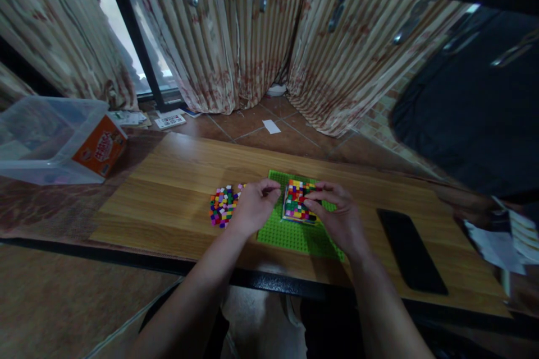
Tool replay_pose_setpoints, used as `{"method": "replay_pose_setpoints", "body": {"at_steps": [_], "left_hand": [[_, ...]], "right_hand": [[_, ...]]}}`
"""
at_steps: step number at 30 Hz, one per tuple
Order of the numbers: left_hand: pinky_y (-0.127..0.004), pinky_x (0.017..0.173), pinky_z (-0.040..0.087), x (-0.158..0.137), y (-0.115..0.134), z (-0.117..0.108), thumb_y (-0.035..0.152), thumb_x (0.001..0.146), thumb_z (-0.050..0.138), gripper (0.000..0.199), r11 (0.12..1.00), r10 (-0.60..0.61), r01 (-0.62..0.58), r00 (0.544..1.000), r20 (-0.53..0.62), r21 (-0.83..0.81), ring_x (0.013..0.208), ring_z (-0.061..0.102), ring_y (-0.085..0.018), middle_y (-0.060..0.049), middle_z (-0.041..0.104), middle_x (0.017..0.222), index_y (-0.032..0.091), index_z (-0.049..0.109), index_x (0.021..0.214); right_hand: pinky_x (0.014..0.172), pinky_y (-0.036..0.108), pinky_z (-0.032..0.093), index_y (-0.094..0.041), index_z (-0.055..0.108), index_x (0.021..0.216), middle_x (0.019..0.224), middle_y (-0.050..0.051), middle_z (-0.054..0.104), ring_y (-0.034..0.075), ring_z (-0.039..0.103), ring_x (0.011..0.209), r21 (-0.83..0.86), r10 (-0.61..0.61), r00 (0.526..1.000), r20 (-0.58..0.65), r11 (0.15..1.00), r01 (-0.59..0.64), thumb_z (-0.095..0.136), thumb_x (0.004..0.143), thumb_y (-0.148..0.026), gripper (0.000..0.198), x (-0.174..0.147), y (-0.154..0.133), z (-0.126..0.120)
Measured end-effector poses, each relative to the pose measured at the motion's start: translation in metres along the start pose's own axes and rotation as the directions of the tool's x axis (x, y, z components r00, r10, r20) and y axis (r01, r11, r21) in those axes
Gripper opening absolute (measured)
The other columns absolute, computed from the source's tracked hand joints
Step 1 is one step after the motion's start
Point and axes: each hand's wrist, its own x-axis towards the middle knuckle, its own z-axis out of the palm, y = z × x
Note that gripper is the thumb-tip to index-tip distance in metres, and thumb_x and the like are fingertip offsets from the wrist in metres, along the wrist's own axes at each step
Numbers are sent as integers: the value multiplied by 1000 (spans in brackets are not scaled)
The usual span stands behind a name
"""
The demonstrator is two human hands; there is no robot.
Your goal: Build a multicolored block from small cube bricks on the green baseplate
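On a green studded baseplate (278, 238) sits a low block built of many small coloured bricks (296, 207), with a mixed pattern on top. My right hand (343, 221) reaches over its right side, thumb and index finger pinched on a small brick at the top surface. My left hand (255, 210) hovers by the left edge of the block, apart from it. Its fingers are curled, with thumb and index tips close together; whatever is between them is too small to make out. Beside it lies a loose pile of small coloured bricks (222, 207), partly hidden by this hand.
The wooden board (168, 196) lies on a table with a dark front edge. A black phone-like slab (411, 251) rests at the right. A clear plastic bin (46, 134) with an orange label stands at the far left. Papers (497, 244) lie at the right end; curtains (236, 39) hang behind.
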Motion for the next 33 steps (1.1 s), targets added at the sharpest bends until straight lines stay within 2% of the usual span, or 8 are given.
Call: {"method": "replay_pose_setpoints", "body": {"at_steps": [5,10,18,24,30,33], "left_hand": [[-26,69,50,-3,0,10,20,83,59,17,999,7,-8,998,55,35,75,65,-16,-3,73,82,16,73,92],[-26,68,49,-2,2,14,20,84,58,18,999,0,-3,997,75,33,73,65,-16,-3,74,82,16,73,93],[-27,65,49,-4,7,21,32,83,63,25,995,-34,30,998,43,93,72,66,-17,-5,74,84,14,71,98],[-27,62,47,-2,12,28,30,80,66,22,985,-89,91,996,-15,146,72,65,-18,-5,72,81,14,70,95],[-28,65,49,0,8,33,27,77,67,19,984,-83,94,993,-80,151,74,66,-18,-6,72,82,14,70,91],[-28,67,49,0,7,34,26,77,68,21,987,-91,100,993,-76,126,75,66,-18,-6,72,84,14,69,93]], "right_hand": [[103,51,38,-32,77,77,116,3,64,27,55,115,-42,-18,1000,-11,999,17,77,74,-36,5,-1,2,8],[103,52,37,-29,76,73,116,5,63,28,56,115,-27,25,998,-59,999,-26,77,73,-37,8,0,6,13],[104,51,37,-29,76,72,114,5,64,27,57,115,28,41,997,-66,999,-40,77,72,-36,7,-1,6,16],[104,50,37,-28,75,68,112,5,63,27,58,112,64,62,995,-77,996,-57,78,71,-34,7,-1,2,17],[104,48,38,-28,75,67,112,4,62,26,58,112,83,90,991,-96,993,-82,78,70,-34,7,-2,-1,18],[103,47,39,-27,75,67,112,5,63,26,59,111,83,90,992,-83,993,-83,78,69,-34,8,-1,0,18]]}}
